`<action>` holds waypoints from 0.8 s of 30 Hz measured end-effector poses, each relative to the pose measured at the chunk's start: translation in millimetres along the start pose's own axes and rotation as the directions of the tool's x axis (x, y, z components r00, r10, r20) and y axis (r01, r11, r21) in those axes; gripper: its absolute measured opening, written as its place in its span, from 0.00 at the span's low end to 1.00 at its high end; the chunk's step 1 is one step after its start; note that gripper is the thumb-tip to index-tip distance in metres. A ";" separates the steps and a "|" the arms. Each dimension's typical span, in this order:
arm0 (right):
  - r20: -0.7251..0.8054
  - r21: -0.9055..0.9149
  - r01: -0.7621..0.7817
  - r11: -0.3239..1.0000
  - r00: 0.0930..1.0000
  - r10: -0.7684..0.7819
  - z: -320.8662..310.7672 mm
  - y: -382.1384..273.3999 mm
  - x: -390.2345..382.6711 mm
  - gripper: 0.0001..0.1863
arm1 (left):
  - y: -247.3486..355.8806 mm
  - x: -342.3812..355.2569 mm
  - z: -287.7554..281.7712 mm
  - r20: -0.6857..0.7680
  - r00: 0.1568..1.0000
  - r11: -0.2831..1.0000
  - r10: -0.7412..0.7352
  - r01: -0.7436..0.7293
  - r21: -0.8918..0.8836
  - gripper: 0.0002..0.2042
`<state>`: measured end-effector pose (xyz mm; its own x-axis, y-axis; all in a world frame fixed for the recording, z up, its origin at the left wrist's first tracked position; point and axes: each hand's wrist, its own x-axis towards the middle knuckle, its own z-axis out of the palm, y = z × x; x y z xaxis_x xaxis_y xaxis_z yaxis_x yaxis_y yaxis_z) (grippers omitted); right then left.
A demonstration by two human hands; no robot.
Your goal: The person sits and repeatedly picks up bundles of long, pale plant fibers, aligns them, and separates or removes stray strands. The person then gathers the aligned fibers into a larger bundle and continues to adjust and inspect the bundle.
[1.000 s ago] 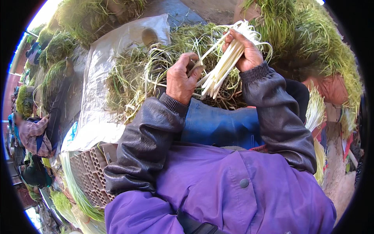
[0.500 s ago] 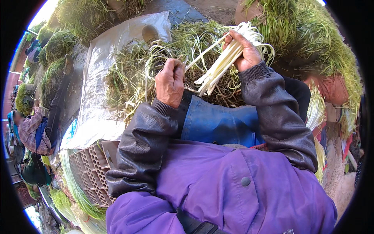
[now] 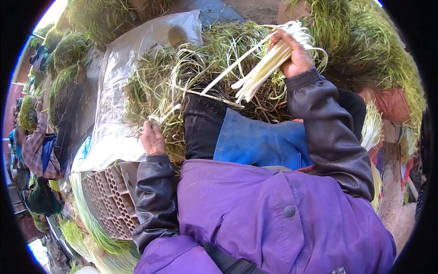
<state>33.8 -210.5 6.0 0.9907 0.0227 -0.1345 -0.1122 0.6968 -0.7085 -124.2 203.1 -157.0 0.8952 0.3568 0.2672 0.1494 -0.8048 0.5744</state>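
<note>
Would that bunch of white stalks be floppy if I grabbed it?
Probably partly: the bunch of white stalks curls over beyond the right hand, so that end seems floppy. The near ends look straight, likely stiffer. It might come loose, since one stalk splays apart.

A smooth sheen is shown by the pale stalks (image 3: 262,73) in the right of the hands (image 3: 296,55), rough, stringy fibre by the plant heap (image 3: 223,45) between them, crinkled, plastic-looking sheeting by the white sheet (image 3: 118,91) beyond the left, and glossy, leather-like creases by the sleeves (image 3: 335,125) behind both.
</note>
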 end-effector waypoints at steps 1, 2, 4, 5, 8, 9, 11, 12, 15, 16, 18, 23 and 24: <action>-0.012 -0.029 0.064 0.998 0.998 -0.064 -2.3 -3.4 1.4 0.16 | -13.9 -3.9 -4.9 -0.021 1.000 0.999 -0.024 0.024 0.036 0.07; 0.061 -0.031 0.035 0.999 0.998 -0.033 -4.7 -7.3 3.3 0.16 | -25.7 -6.6 -12.8 0.101 0.990 0.983 -0.094 0.077 0.164 0.04; 0.044 -0.020 0.060 0.998 0.997 -0.059 -8.6 -12.4 6.0 0.16 | -35.9 -11.6 -29.2 0.319 0.906 0.897 -0.280 0.128 0.424 0.04; 0.117 -0.018 -0.001 1.000 0.993 0.003 -9.7 -13.5 6.5 0.15 | -31.9 -11.4 -34.0 0.309 0.937 0.927 -0.163 0.039 0.372 0.08; 0.183 -0.047 -0.076 0.996 0.979 0.084 -8.7 -10.0 6.1 0.15 | 12.3 -0.4 -48.4 0.373 0.926 0.919 -0.052 -0.103 0.382 0.24; 0.213 -0.043 -0.093 0.995 0.972 0.100 -7.1 -7.5 4.9 0.15 | 36.9 8.6 -47.1 0.332 0.937 0.952 0.112 -0.196 0.233 0.21; 0.169 0.025 -0.164 0.986 0.973 0.157 -2.8 -1.0 2.0 0.15 | 91.0 25.6 -43.3 0.283 0.912 0.954 0.296 -0.270 -0.127 0.11; 0.182 0.019 -0.167 0.986 0.970 0.161 -0.4 1.9 0.2 0.15 | 117.7 34.3 -39.1 0.282 0.882 0.899 0.379 -0.278 -0.338 0.08; 0.182 0.012 -0.220 0.975 0.960 0.214 5.5 7.3 -4.7 0.14 | 181.4 41.8 -23.9 0.384 0.771 0.690 0.508 -0.097 -0.717 0.14; 0.205 0.007 -0.247 0.969 0.949 0.240 6.4 7.5 -5.8 0.14 | 196.8 38.4 -17.6 0.499 0.745 0.693 0.443 0.069 -0.718 0.15; 0.199 -0.010 -0.227 0.974 0.954 0.224 6.2 7.0 -6.2 0.14 | 212.8 36.7 -12.8 0.624 0.641 0.619 0.447 0.281 -0.733 0.15; 0.221 -0.111 -0.231 0.966 0.942 0.251 -1.0 2.2 -2.7 0.16 | 221.4 39.2 -25.9 0.738 0.556 0.460 0.383 0.578 -0.674 0.12; 0.195 -0.148 -0.209 0.967 0.952 0.235 -2.0 2.4 -1.7 0.16 | 222.0 42.5 -31.0 0.606 0.687 0.355 0.401 0.493 -0.794 0.12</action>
<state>31.6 -210.4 3.1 0.9320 0.3256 -0.1596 -0.3265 0.5624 -0.7597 -66.1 54.2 5.8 0.9296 -0.3643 -0.0549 0.1609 0.2674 0.9501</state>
